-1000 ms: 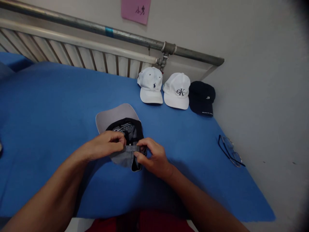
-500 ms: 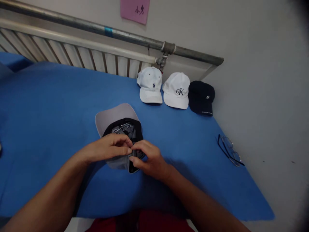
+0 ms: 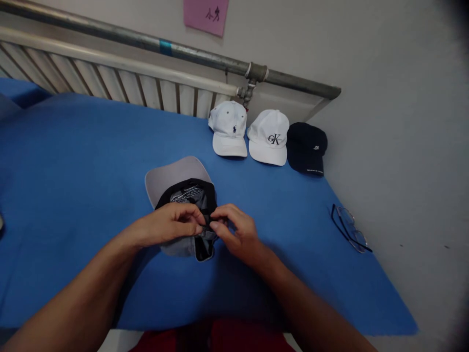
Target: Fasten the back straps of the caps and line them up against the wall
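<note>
A grey baseball cap (image 3: pixel 179 173) lies upside down on the blue table, its brim pointing away to the upper left and its dark lining showing. My left hand (image 3: pixel 172 225) rests over the cap's near side, thumb and fingers pinched on the back strap (image 3: pixel 208 233). On the other side my right hand (image 3: pixel 236 232) has its thumb and forefinger closed at the strap's right end, by the cap's edge. Fingers partly cover the strap and its fastening.
Along the back stand a pale cap (image 3: pixel 229 129), a white cap (image 3: pixel 268 137) and a black cap (image 3: pixel 306 149). Eyeglasses (image 3: pixel 351 229) lie near the right edge of the blue table (image 3: pixel 91 156). A radiator (image 3: pixel 120 85) and metal pipe (image 3: pixel 205 57) run behind.
My right hand has moved slightly up and to the right, away from the left hand's fingertips. More of the back strap and opening shows. My left hand stays nearly in place.
</note>
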`<state>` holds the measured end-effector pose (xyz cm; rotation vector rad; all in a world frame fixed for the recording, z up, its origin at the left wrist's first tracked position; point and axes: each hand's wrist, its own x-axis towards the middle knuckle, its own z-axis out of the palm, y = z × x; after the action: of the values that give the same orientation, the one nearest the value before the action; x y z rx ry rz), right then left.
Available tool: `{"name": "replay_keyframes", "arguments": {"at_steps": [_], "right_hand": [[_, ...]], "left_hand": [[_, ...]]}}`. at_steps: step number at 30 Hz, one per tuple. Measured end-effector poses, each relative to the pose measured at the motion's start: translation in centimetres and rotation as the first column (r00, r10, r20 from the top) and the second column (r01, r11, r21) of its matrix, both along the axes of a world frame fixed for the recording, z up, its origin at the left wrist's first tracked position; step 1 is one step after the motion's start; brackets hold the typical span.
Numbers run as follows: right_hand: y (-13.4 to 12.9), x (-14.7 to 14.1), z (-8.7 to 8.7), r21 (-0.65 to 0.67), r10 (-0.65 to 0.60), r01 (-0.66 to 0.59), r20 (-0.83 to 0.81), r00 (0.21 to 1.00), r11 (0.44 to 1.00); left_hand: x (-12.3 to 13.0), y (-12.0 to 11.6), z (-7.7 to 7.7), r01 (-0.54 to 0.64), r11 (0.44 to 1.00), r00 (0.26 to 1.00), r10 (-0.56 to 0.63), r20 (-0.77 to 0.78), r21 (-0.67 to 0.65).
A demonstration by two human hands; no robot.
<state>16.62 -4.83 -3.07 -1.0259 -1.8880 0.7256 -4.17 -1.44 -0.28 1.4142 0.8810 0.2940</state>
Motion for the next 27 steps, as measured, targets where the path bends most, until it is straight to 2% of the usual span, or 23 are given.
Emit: {"name": "replay_keyframes", "arguments": {"at_steps": [2, 4, 7, 10, 14, 18, 21, 27], "right_hand": [[0.2, 0.2, -0.1, -0.091, -0.012, 0.014, 0.027, 1.0, 0.996], [0.2, 0.2, -0.2, -0.186, 0.063, -0.052, 0.056, 0.996, 0.981], [0.0, 0.3, 0.0, -0.333, 0.189, -0.164, 0.044, 0.981, 0.928], [-0.1, 0.5, 0.2, -0.433, 0.263, -0.239, -0.005, 0.965, 0.869], [0.1, 0.6, 0.2, -0.388, 0.302, -0.276, 0.007, 0.953, 0.879], [0.2, 0.4, 0.2, -0.362, 0.275, -0.241, 0.044, 0.961, 0.901], [0.2, 0.2, 0.4, -0.388, 0.234, -0.199, 0.044, 0.971, 0.9], [0.3, 0.0, 0.5, -0.409, 0.149, -0.129, 0.016, 0.989, 0.903]], "left_hand": [[0.0, 0.1, 0.3, -0.018, 1.0, 1.0, 0.018, -0.001, -0.009], [0.0, 0.1, 0.6, -0.03, 1.0, 1.0, 0.029, -0.01, -0.006], [0.1, 0.1, 0.9, -0.031, 0.999, 0.999, 0.031, -0.017, -0.008], [0.0, 0.0, 1.1, -0.013, 1.0, 1.0, 0.012, -0.02, -0.017], [0.0, -0.2, 1.2, 0.068, 0.997, 0.995, -0.064, -0.083, 0.046], [0.1, -0.3, 1.0, 0.15, 0.985, 0.984, -0.141, -0.105, 0.081], [0.3, -0.4, 0.7, 0.151, 0.981, 0.985, -0.138, -0.108, 0.125], [0.9, -0.7, 0.8, 0.154, 0.934, 0.959, -0.063, -0.277, 0.322]]}}
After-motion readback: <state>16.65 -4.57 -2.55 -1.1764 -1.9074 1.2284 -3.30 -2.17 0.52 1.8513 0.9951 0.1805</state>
